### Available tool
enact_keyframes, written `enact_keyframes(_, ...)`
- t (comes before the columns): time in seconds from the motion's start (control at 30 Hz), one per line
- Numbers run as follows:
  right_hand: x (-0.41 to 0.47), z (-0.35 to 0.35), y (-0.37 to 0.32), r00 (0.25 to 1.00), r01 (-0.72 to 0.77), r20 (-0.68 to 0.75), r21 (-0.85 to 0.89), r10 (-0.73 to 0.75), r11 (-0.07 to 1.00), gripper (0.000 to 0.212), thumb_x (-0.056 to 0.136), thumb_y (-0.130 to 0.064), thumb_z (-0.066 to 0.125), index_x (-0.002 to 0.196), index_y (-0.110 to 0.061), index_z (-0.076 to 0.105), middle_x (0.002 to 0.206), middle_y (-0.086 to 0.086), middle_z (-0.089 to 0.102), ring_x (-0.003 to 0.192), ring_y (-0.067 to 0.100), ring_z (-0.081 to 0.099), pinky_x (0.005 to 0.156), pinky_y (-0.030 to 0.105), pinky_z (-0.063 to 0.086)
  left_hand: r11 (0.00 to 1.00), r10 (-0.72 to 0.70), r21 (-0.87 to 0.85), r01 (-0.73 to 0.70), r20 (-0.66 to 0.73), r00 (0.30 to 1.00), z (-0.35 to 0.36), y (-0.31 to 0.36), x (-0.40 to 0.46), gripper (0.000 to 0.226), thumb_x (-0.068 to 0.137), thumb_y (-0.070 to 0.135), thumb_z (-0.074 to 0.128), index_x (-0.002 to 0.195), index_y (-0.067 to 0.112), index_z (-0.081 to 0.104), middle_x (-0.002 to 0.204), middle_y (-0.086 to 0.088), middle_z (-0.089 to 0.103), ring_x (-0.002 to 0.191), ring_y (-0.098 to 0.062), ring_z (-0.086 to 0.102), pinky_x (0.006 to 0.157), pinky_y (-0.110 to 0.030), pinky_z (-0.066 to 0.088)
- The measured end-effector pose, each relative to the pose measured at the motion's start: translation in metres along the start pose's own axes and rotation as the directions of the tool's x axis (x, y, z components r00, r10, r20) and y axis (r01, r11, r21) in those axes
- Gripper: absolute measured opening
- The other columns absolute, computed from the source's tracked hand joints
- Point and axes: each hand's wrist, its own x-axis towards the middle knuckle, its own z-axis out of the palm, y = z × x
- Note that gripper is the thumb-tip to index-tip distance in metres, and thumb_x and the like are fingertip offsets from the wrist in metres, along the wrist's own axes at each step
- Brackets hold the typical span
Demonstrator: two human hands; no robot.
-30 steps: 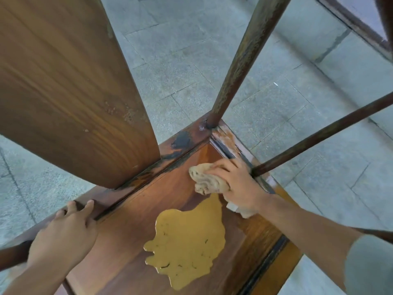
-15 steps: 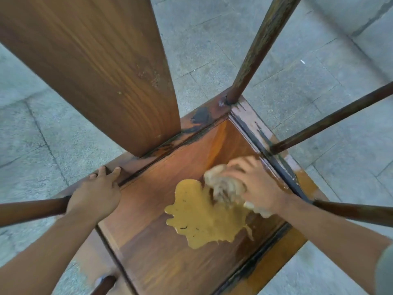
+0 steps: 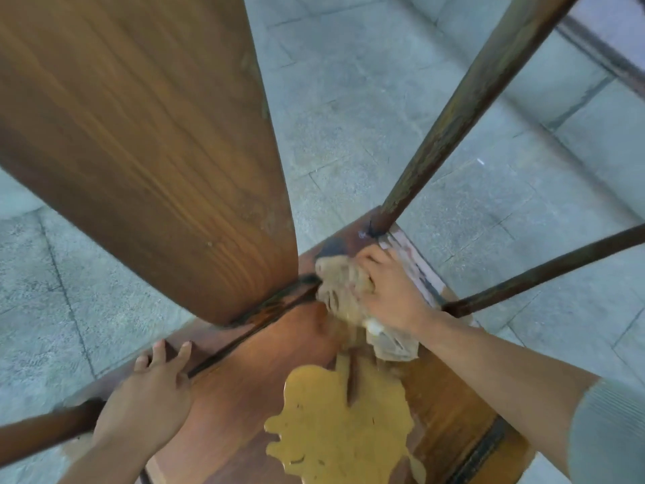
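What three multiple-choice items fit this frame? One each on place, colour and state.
1. Where is the rag?
A. On the floor
B. At the back edge of the seat, next to the foot of the backrest
C. Hung over an armrest rod

2. What colour is the puddle on the seat?
A. Blue
B. White
C. Ochre yellow

3. What state is the rag in?
A. Bunched into a wad
B. Spread out flat
C. Folded into a neat square

Answers:
1. B, since the rag lies on the wood where the backrest meets the seat, near the corner post.
2. C, since the puddle is a mustard-like yellow against the brown wood.
3. A, since the rag shows lumpy creases and no flat sheet or straight fold.
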Motion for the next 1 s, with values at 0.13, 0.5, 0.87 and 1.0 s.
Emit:
enact_keyframes(0.13, 0.069, 0.002, -0.016, 0.915, -0.33, -0.32, -0.245, 0.246, 0.911, 0.038, 0.093, -0.023, 0.059, 0.13, -0.013, 0.057, 0.119, 0.009, 0.056, 0.101, 0.03, 0.046, 0.089, 0.039, 0.033, 1.0, -0.021, 0.0, 0.021, -0.047, 0.999, 0.005, 0.006, 0.007, 0.056, 0.104, 0.03, 0.029, 0.156, 0.031, 0.008, 0.163, -0.003, 0.009, 0.149, -0.024, 0.016, 0.109, -0.028, 0.033)
enact_keyframes(0.5, 0.045, 0.029, -0.022, 0.997, -0.026, -0.067, -0.055, 0.023, 0.998, 0.039, 0.088, -0.019, 0.055, 0.126, -0.015, 0.062, 0.121, -0.002, 0.062, 0.101, 0.019, 0.037, 0.096, 0.041, 0.04, 0.999, -0.003, -0.035, 0.003, 0.007, 1.0, 0.005, -0.002, 0.011, 0.053, 0.102, 0.03, 0.032, 0.154, 0.029, 0.021, 0.156, -0.007, 0.019, 0.143, -0.027, 0.02, 0.096, -0.036, 0.045)
enact_keyframes(0.87, -0.031, 0.043, -0.027, 0.99, 0.105, 0.108, -0.089, -0.095, 0.99, 0.061, 0.078, -0.013, 0.074, 0.135, -0.027, 0.06, 0.131, -0.007, 0.055, 0.118, 0.027, 0.041, 0.1, 0.045, 0.041, 0.996, -0.009, -0.088, 0.005, -0.041, 0.999, 0.01, -0.001, -0.008, 0.056, 0.101, 0.017, 0.034, 0.155, 0.026, 0.028, 0.162, -0.009, 0.018, 0.144, -0.032, 0.028, 0.106, -0.045, 0.036)
enact_keyframes(1.0, -0.096, 0.036, -0.023, 0.873, 0.373, 0.317, 0.054, -0.37, 0.926, 0.059, 0.082, -0.015, 0.079, 0.134, -0.037, 0.061, 0.131, -0.013, 0.052, 0.122, 0.023, 0.04, 0.102, 0.041, 0.037, 0.985, -0.03, -0.169, 0.021, -0.053, 0.998, 0.023, 0.002, -0.03, 0.052, 0.101, 0.014, 0.036, 0.152, 0.021, 0.038, 0.161, -0.009, 0.02, 0.142, -0.032, 0.032, 0.106, -0.045, 0.038)
